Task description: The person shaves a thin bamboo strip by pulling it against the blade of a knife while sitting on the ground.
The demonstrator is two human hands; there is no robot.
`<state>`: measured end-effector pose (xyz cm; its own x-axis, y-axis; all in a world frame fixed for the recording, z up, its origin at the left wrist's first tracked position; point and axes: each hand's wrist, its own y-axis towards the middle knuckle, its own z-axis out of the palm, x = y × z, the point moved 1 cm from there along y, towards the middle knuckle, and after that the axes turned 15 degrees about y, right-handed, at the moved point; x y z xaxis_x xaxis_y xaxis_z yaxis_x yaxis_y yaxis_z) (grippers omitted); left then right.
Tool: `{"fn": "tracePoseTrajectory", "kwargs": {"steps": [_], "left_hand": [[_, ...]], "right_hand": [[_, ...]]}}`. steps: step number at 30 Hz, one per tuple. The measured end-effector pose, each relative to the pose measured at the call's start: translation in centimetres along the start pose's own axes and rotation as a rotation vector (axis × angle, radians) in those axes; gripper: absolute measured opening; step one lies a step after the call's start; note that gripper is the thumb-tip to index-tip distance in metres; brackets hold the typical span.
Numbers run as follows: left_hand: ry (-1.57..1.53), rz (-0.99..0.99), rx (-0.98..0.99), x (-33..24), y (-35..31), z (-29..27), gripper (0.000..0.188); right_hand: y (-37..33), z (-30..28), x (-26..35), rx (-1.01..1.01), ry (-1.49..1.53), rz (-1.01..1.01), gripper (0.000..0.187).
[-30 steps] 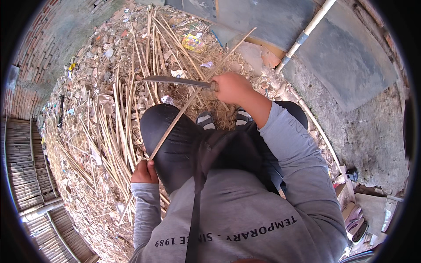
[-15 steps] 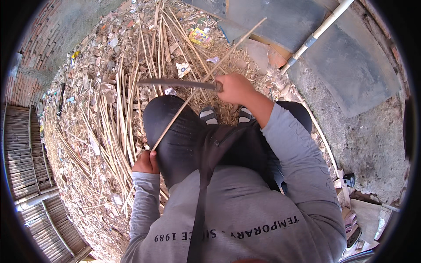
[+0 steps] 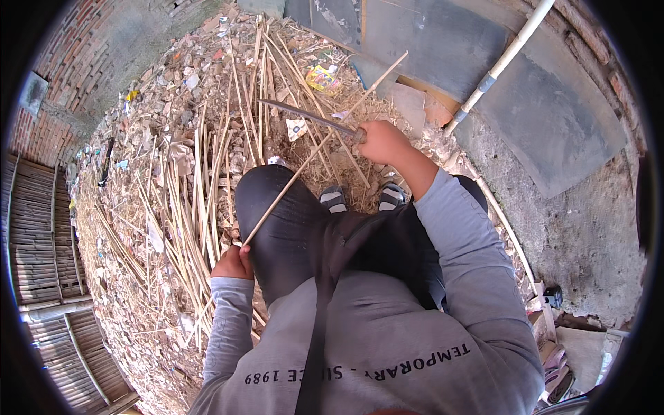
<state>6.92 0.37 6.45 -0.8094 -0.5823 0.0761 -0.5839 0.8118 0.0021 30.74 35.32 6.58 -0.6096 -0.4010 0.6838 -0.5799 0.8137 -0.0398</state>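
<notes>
My left hand (image 3: 233, 263) is closed round the near end of a thin bamboo stick (image 3: 285, 185), beside my left knee. From there the stick slants up and to the right, across the thigh, toward the far side. My right hand (image 3: 384, 143) grips the handle of a long-bladed knife (image 3: 308, 116). Its blade points left and away from me, crossing the stick close to the handle. Whether the edge touches the stick, I cannot tell. Left of my knee lies a loose pile of similar bamboo sticks (image 3: 185, 197).
Rubble and dry shavings cover the ground, with a yellow wrapper (image 3: 322, 79) among them. Dark panels (image 3: 436, 43) and a pale pole (image 3: 499, 68) lean at the far right. A bamboo slat screen (image 3: 36, 232) stands at the left, near a brick wall (image 3: 86, 52).
My right hand has shifted slightly right, and the knife's tip has swung away from me and rightward. My left hand keeps its hold on the stick. The whole view has tilted a little.
</notes>
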Motion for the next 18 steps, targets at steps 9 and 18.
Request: {"fn": "tracePoseTrajectory", "kwargs": {"steps": [9,18], "left_hand": [[-0.015,0.023,-0.051,-0.4,-0.5,-0.3,0.042],[-0.035,0.033,-0.036,0.2,-0.4,0.4,0.043]], "right_hand": [[0.4,-0.1,-0.5,0.121,-0.006,0.005,0.03],[-1.2,1.3,2.0,0.147,0.025,-0.065,0.023]]}}
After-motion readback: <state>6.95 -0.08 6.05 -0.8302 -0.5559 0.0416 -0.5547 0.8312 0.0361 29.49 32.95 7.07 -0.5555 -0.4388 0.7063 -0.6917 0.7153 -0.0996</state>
